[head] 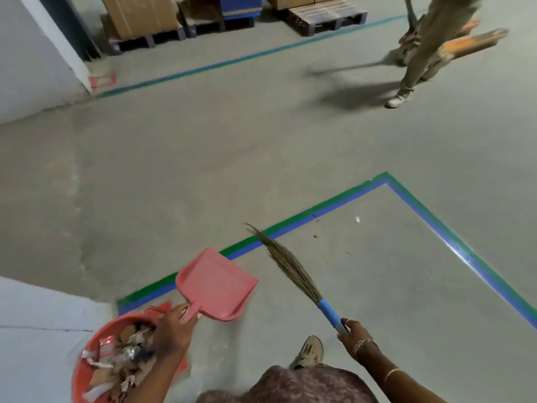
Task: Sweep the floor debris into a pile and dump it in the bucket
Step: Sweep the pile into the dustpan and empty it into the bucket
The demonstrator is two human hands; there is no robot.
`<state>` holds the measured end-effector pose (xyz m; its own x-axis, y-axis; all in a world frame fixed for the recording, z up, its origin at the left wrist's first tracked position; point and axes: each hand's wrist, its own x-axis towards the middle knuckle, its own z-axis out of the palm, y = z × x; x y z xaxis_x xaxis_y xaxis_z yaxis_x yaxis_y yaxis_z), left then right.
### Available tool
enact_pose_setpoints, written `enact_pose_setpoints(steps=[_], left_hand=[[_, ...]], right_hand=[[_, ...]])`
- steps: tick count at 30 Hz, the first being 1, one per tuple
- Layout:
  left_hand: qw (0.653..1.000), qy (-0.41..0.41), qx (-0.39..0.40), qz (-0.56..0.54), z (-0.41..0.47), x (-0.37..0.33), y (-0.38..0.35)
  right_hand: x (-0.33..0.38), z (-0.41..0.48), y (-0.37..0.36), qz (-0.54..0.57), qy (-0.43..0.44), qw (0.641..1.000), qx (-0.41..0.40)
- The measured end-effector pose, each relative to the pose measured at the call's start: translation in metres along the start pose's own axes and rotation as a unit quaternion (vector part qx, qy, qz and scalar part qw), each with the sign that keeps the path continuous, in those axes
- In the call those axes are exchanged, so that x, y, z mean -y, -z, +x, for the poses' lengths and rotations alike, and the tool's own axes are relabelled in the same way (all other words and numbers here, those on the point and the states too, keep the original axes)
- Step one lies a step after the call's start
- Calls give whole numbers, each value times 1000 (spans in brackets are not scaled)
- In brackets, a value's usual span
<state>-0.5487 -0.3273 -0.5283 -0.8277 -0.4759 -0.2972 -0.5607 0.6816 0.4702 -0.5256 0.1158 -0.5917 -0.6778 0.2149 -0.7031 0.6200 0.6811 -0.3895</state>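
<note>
Concrete floor [203,170] with blue-green tape [319,212]: my left hand [171,333] grips the pink dustpan [216,283] by its handle above the debris-filled orange bucket [78,376] at the floor's near-left, while my right hand [356,334] curls round the broom [290,266], near scattered scraps [357,219].

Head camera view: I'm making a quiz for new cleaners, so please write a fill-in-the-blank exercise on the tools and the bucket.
The left hand holds a dustpan coloured ____.
The right hand grips the broom by its ____ handle.
The bucket of scraps sits on the person's ____ side.
The floor tape is blue and ____.
Missing words: pink; blue; left; green.
</note>
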Motion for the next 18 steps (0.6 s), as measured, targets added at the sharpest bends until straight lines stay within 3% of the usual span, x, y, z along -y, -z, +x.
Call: enact_pose_setpoints(steps=[11, 18], left_hand=[[995, -77, 59, 37, 15, -149, -71], [986, -94, 102, 93, 81, -188, -115]], right_hand=[[-30, 76, 80, 35, -82, 996, 16], [-17, 132, 107, 84, -125, 988, 25]])
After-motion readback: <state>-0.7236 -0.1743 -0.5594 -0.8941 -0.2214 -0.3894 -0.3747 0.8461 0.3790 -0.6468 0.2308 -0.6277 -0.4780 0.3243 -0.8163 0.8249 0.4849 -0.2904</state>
